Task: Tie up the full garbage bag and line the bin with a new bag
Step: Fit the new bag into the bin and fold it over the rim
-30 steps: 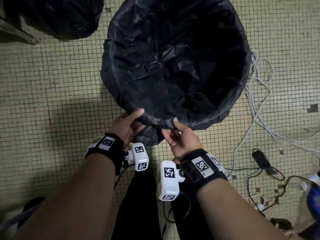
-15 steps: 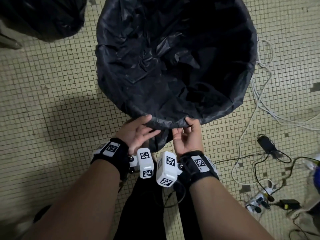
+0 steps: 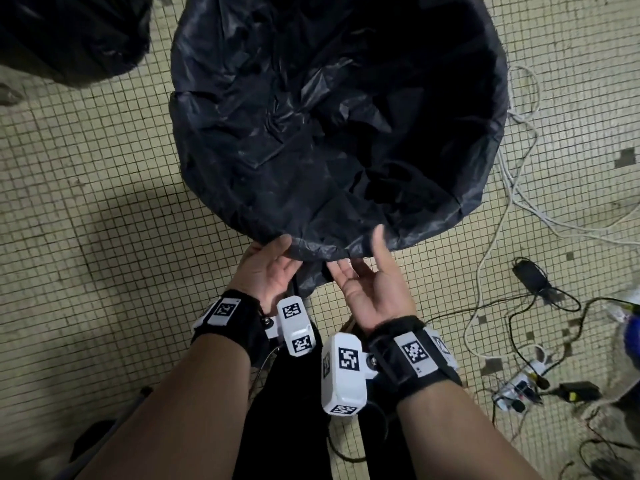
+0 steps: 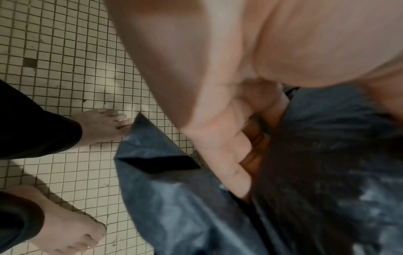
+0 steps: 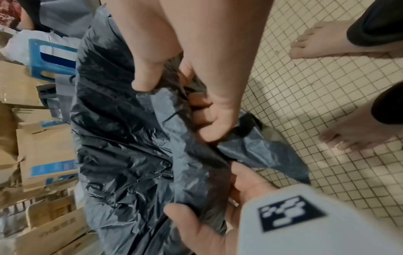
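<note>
A round bin lined with a black garbage bag [image 3: 329, 133] stands on the tiled floor in front of me, its mouth wide open. My left hand [image 3: 287, 254] grips the near rim, thumb on top and fingers tucked under the overhanging plastic [image 4: 185, 207]. My right hand [image 3: 360, 258] is beside it, palm up, thumb raised against the rim. In the right wrist view its fingers [image 5: 209, 120] curl into a fold of the bag [image 5: 130, 155]. A second, bulging black bag [image 3: 69, 36] sits at the far left.
White cables [image 3: 512, 188], a black adapter [image 3: 530, 275] and a power strip [image 3: 519, 389] lie on the floor to the right. Cardboard boxes [image 5: 43, 155] and a blue stool [image 5: 52, 58] are behind the bin. My bare feet [image 4: 102, 126] are close to it.
Both hands stayed at the near rim. The right hand turned palm up and its thumb rose over the rim edge; the left hand's thumb slid on top of the plastic.
</note>
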Motion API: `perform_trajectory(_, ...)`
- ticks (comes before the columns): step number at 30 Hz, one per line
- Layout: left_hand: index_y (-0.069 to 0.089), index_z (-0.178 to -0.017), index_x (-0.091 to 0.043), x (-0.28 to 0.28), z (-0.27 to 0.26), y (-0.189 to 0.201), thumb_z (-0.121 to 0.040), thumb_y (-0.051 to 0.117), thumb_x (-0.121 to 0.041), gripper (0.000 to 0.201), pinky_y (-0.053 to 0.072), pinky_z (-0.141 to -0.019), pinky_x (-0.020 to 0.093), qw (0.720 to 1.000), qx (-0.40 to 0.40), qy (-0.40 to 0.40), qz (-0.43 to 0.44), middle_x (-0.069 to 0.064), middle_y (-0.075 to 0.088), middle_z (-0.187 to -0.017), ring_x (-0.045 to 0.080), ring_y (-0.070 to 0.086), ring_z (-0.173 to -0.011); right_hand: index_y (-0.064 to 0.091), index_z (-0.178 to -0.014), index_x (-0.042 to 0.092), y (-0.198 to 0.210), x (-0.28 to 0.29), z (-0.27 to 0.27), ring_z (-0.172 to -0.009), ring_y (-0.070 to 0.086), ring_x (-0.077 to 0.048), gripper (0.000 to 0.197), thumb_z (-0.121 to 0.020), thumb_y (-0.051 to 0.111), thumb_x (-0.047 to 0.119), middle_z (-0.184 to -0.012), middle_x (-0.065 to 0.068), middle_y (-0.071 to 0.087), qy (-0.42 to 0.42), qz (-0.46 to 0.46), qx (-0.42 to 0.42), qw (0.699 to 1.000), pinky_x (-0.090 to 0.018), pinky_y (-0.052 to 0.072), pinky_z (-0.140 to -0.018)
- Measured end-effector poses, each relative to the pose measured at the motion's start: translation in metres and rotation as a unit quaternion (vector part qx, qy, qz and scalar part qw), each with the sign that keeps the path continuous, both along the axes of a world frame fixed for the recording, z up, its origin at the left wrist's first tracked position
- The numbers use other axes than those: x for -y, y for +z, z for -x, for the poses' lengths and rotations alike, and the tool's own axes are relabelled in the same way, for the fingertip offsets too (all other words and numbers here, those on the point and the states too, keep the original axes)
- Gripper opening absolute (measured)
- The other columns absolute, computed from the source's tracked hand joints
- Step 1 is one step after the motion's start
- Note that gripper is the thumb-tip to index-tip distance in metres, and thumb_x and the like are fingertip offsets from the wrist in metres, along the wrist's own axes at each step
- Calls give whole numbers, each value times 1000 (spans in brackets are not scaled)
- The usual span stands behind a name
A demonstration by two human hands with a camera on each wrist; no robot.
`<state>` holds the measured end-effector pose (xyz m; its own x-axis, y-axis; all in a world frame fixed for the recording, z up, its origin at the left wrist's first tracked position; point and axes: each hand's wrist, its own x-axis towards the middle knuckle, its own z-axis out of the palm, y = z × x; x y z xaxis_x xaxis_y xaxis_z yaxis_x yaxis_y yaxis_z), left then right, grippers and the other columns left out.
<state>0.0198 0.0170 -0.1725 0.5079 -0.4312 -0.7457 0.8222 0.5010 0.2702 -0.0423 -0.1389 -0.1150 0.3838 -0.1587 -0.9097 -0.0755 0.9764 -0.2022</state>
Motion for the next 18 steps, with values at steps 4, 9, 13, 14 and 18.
perform_trajectory(4, 68, -118, -10, -6, -9, -8, -60, 95, -9, 63, 57, -89, 39, 999, -20, 41, 20, 13, 68, -129, 26, 64, -121, 49, -143, 11, -1, -15, -6, -111, 68, -22, 77, -71, 78, 4, -115, -10, 73, 12, 34, -7, 999, -38, 56, -95)
perform_trajectory(9, 77, -106, -12, -11, -17, -10, -53, 97, -6, 57, 58, -85, 42, 999, -30, 12, 30, 11, 70, -124, 27, 66, -117, 52, -139, 11, -9, -24, -10, -105, 67, -22, 66, -76, 66, -2, -110, -10, 71, -64, 22, 64, 996, -41, 54, -99)
perform_trajectory(13, 74, -109, -7, -10, -17, -7, -54, 94, 1, 59, 56, -89, 50, 998, -43, 17, 49, 15, 65, -133, 32, 61, -125, 45, -146, 9, -12, -25, -9, -115, 59, -27, 71, -79, 64, -3, -110, -12, 67, -67, 20, 80, 994, -47, 50, -103)
perform_trajectory(14, 75, -109, -7, -10, -16, -6, -55, 94, 1, 58, 55, -91, 50, 998, -40, 16, 54, 15, 64, -134, 33, 60, -126, 42, -148, 9, -12, -24, -9, -118, 58, -28, 73, -79, 64, -3, -112, -12, 66, -63, 25, 80, 994, -47, 50, -103)
perform_trajectory(18, 69, -116, -7, -6, -17, 1, -50, 97, -4, 71, 51, -101, 51, 999, -31, 1, 34, 15, 63, -134, 32, 59, -127, 49, -142, 15, -12, -19, -7, -121, 57, -27, 66, -80, 65, 0, -120, -10, 64, -37, 43, 82, 995, -46, 54, -98)
